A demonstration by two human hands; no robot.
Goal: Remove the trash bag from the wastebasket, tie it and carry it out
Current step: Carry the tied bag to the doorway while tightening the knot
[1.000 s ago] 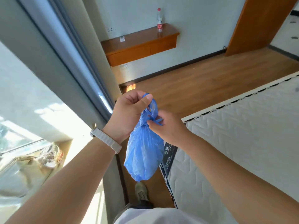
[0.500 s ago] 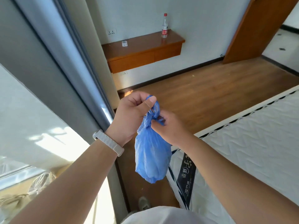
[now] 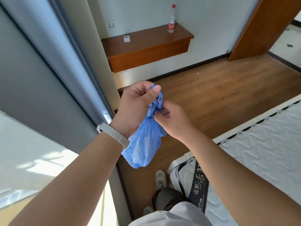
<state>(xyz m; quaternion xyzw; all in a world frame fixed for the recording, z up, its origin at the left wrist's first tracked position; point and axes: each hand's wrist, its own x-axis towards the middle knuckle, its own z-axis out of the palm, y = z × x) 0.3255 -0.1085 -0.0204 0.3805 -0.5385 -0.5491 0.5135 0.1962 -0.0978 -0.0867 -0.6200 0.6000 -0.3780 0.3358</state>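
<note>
Thin blue plastic trash bag (image 3: 143, 144) hangs in mid-air above the wood floor (image 3: 219, 95), beside a white quilted mattress (image 3: 268, 144). Left hand (image 3: 135, 105) fisted around the bag's twisted neck. Right hand (image 3: 172, 119) pinches the knot. Mattress's black label (image 3: 199, 185) carries Chinese characters, not clearly readable. Clear plastic bottle, red label (image 3: 171, 20), on wooden shelf (image 3: 146, 41); print unreadable.

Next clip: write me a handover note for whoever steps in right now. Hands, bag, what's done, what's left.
Left hand: closed on the gathered top of the blue bag, thumb pressing the twisted neck.
Right hand: fingertips pinching the plastic at the neck, working the knot.
Bag: out of the wastebasket, hanging in the air between the curtain and the mattress. No wastebasket in view.
Done: bag removed, top gathered and twisted.
Left: whether the knot is tight cannot be told; finish it, then carry the bag out.
</note>
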